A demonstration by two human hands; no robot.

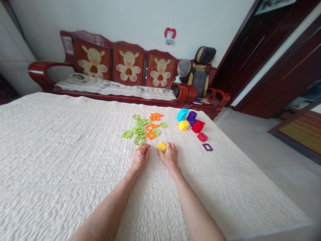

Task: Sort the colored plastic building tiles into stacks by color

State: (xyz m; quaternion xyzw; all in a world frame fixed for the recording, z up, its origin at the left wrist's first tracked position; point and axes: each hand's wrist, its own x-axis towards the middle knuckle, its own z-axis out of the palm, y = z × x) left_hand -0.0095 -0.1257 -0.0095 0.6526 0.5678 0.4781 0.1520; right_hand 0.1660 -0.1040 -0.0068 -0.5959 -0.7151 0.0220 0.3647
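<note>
A yellow building piece (161, 146) with toothed edges is gripped between the thumb and fingers of my right hand (170, 155), just above or on the white quilted cover. My left hand (141, 156) is to its left with the fingers curled in; whatever they hold, if anything, is hidden. Just beyond my left hand lies a loose heap of green pieces (139, 130), some of them open frames. Orange pieces (151, 135) lie along the heap's right side.
Sorted stacks stand at the right: light blue (182, 114), purple (192, 117), yellow (184, 126), red (198, 126) and a smaller red one (202, 137). A single purple frame (207, 147) lies nearer. Behind the quilted cover (75, 160) is a wooden sofa (41, 75).
</note>
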